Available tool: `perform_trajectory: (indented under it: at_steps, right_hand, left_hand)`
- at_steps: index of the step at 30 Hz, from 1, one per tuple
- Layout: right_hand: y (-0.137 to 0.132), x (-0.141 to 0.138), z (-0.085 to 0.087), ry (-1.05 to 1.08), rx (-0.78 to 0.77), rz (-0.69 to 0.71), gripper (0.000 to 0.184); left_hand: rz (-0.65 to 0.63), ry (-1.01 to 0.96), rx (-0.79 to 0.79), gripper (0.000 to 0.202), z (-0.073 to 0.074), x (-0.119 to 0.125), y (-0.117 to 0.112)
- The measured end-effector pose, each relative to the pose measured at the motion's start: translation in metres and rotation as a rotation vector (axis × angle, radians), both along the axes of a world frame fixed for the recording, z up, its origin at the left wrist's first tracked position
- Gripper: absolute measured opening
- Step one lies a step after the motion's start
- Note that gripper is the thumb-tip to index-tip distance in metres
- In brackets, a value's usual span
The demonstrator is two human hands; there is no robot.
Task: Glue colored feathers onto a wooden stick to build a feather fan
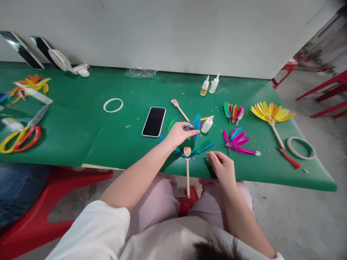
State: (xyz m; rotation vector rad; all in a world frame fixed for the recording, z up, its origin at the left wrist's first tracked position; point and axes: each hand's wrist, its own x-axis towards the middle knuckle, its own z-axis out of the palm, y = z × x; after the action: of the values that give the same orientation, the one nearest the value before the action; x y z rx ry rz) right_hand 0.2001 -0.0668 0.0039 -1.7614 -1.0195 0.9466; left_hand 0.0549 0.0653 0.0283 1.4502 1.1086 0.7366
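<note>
My left hand [182, 134] is closed in a pinch on a blue feather [197, 122], which stands upright from its fingertips. Below it a feather fan [187, 153] with a pale wooden handle lies at the table's near edge, its handle jutting over my lap. Blue and green feathers spread out to both sides of the fan's head. Just right of the fan, my right hand [222, 164] hovers with thumb and fingers pressed together; whatever it may hold is hidden. A white glue bottle [207, 124] lies tilted by the left fingertips.
A phone [154, 122] lies left of the fan, with another wooden handle [180, 110] behind. Magenta feathers [238, 142], a yellow feather fan [272, 112] and a tape roll [301, 148] are at right. Two glue bottles [209, 86] stand at the back; scissors [27, 133] lie far left.
</note>
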Motion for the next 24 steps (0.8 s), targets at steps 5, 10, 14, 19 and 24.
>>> perform_trajectory:
  at_steps: [5, 10, 14, 19, 24]
  right_hand:
    - [0.003, -0.027, 0.013, 0.084, -0.024, 0.153, 0.036]
    - [0.000, -0.041, 0.018, 0.072, 0.023, 0.176, 0.028]
    - [-0.006, -0.043, 0.022, -0.210, 0.104, 0.158, 0.021]
    - [-0.022, -0.047, 0.033, -0.531, 0.232, 0.363, 0.014]
    - [-0.041, -0.052, 0.045, -0.495, 0.211, 0.521, 0.012]
  left_hand:
    - [0.274, -0.145, -0.043, 0.028, 0.010, -0.012, -0.030]
    - [0.397, -0.155, -0.029, 0.027, 0.011, -0.025, -0.052]
    - [0.440, 0.096, 0.174, 0.027, 0.014, -0.047, -0.084]
    - [0.018, 0.363, 0.616, 0.035, 0.017, -0.068, -0.133]
    - [-0.251, 0.517, 0.516, 0.048, 0.019, -0.072, -0.142]
